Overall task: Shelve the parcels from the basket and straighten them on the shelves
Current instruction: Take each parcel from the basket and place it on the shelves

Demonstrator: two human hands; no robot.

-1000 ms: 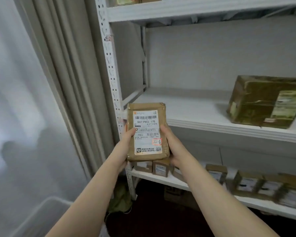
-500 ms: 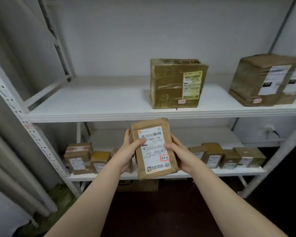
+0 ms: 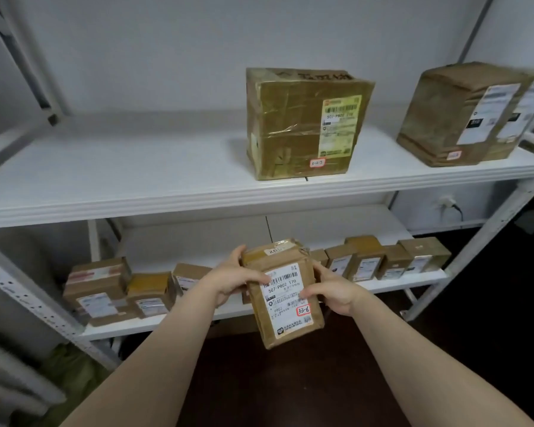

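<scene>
**While a labelled parcel (image 3: 285, 298) is gripped before the rack (image 3: 492, 229)**

Where the lower shelf (image 3: 182, 323) begins at the left, small brown boxes (image 3: 99, 291) stand in a row. Just right of them, the left hand (image 3: 228, 280) curls round the parcel's left edge, thumb across the white label. Tilted, the parcel hangs in front of the lower shelf, resting on neither board. The right hand (image 3: 336, 292) grips its right edge, thumb also on the label. More small boxes (image 3: 367, 261) stand beyond. On the upper shelf (image 3: 105, 167), a large taped box (image 3: 302, 124) sits mid-board, with two large boxes (image 3: 457, 115) at the right end.
</scene>
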